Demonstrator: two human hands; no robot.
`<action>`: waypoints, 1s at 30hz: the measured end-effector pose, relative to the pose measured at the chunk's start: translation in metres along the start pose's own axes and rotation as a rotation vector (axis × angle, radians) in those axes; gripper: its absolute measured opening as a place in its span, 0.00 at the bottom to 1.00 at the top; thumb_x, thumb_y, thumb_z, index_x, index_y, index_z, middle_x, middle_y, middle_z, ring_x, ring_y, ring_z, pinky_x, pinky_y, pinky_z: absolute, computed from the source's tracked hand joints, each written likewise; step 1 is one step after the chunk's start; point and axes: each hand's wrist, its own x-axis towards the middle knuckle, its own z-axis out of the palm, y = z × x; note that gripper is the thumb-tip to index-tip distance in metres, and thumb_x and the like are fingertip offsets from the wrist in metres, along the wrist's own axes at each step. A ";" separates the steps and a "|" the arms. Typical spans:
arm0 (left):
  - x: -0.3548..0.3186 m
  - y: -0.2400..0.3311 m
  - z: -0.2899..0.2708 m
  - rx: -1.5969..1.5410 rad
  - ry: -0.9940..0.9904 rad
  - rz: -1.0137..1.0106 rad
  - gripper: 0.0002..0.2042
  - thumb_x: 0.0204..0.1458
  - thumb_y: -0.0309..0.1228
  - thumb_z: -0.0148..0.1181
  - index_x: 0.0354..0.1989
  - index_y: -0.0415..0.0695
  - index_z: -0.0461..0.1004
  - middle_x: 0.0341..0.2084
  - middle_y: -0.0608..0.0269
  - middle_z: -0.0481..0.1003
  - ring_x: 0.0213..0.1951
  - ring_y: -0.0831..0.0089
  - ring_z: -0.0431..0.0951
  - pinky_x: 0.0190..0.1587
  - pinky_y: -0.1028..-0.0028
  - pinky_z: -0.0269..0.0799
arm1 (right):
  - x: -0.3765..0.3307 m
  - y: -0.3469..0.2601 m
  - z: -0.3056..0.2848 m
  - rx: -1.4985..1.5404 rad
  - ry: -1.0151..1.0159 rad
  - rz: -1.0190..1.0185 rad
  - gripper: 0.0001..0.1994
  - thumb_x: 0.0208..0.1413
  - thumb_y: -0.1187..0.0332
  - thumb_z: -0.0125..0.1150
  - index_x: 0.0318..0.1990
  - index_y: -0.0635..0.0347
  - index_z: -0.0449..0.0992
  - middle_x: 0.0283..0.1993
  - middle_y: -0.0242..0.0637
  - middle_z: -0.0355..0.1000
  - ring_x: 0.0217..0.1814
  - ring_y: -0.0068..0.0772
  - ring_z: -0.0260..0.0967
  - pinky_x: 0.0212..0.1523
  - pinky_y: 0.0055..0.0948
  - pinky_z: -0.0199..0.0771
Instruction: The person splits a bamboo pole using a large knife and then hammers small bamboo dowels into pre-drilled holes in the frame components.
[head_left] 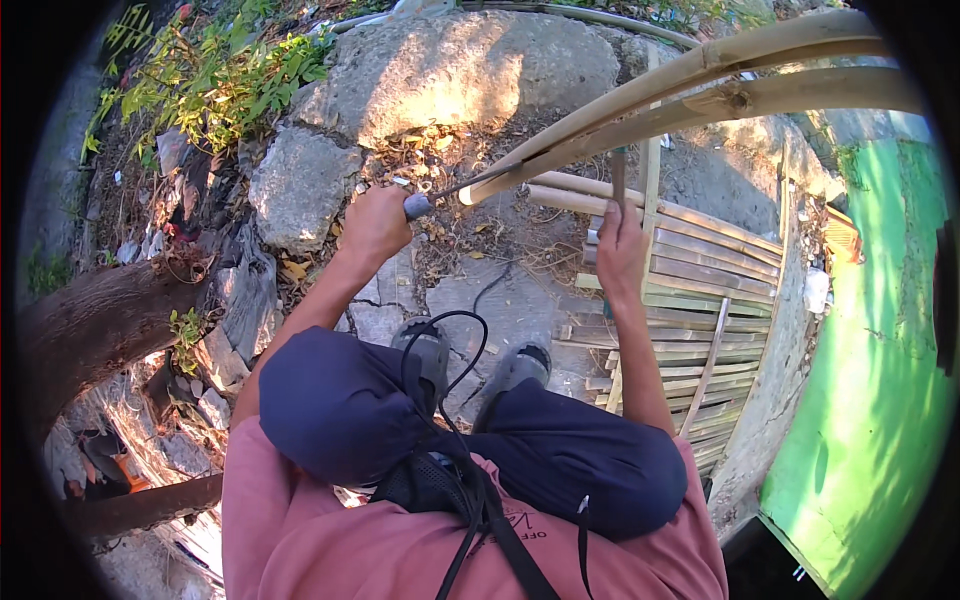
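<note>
Two hands work here. The left hand (374,228), at 10 o'clock, is closed around the grey grip of one knife (418,206), its blade set into the split end of one bamboo pole (735,98). That pole starts near 12 o'clock and runs out to 2 o'clock, parted into two lengths. The right hand (622,252), at 2 o'clock, is wrapped round one brown stick-like handle (618,178); its far end is hidden behind the pole, so I cannot tell its kind.

At 3 o'clock lie more than a dozen bamboo slats (712,262), overlapping too much for an exact count, with one slanting across them. Farther out at 3 o'clock sit one white bundle (817,290) and one orange crate-like thing (843,236), contents too small to tell. Two grey shoes (522,366) stand around 6 o'clock, and one log (110,325) lies at 9.
</note>
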 end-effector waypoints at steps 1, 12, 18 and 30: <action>-0.002 -0.005 0.001 0.008 0.001 0.000 0.11 0.44 0.27 0.65 0.37 0.50 0.84 0.29 0.49 0.81 0.35 0.47 0.82 0.41 0.51 0.78 | -0.004 -0.005 0.007 -0.023 -0.071 -0.030 0.14 0.71 0.61 0.46 0.40 0.65 0.70 0.21 0.56 0.68 0.24 0.64 0.69 0.26 0.53 0.61; -0.032 -0.040 0.010 -0.035 0.052 -0.055 0.10 0.43 0.29 0.67 0.36 0.45 0.84 0.29 0.46 0.81 0.35 0.45 0.82 0.41 0.53 0.78 | 0.018 -0.060 -0.023 0.149 0.033 -0.110 0.18 0.72 0.57 0.47 0.40 0.66 0.70 0.19 0.48 0.66 0.20 0.49 0.68 0.23 0.45 0.61; -0.055 -0.041 0.008 -0.034 0.062 -0.078 0.11 0.44 0.28 0.65 0.37 0.48 0.84 0.29 0.45 0.81 0.34 0.45 0.81 0.40 0.52 0.78 | -0.015 -0.037 0.027 0.154 -0.012 -0.140 0.14 0.71 0.62 0.47 0.39 0.65 0.66 0.21 0.59 0.68 0.28 0.71 0.69 0.26 0.59 0.61; -0.076 -0.078 0.028 -0.104 0.070 -0.164 0.08 0.41 0.29 0.65 0.30 0.41 0.79 0.25 0.44 0.79 0.31 0.44 0.81 0.36 0.53 0.76 | -0.009 -0.102 -0.016 0.376 0.050 -0.187 0.14 0.71 0.62 0.47 0.41 0.67 0.69 0.21 0.60 0.69 0.27 0.69 0.71 0.27 0.58 0.64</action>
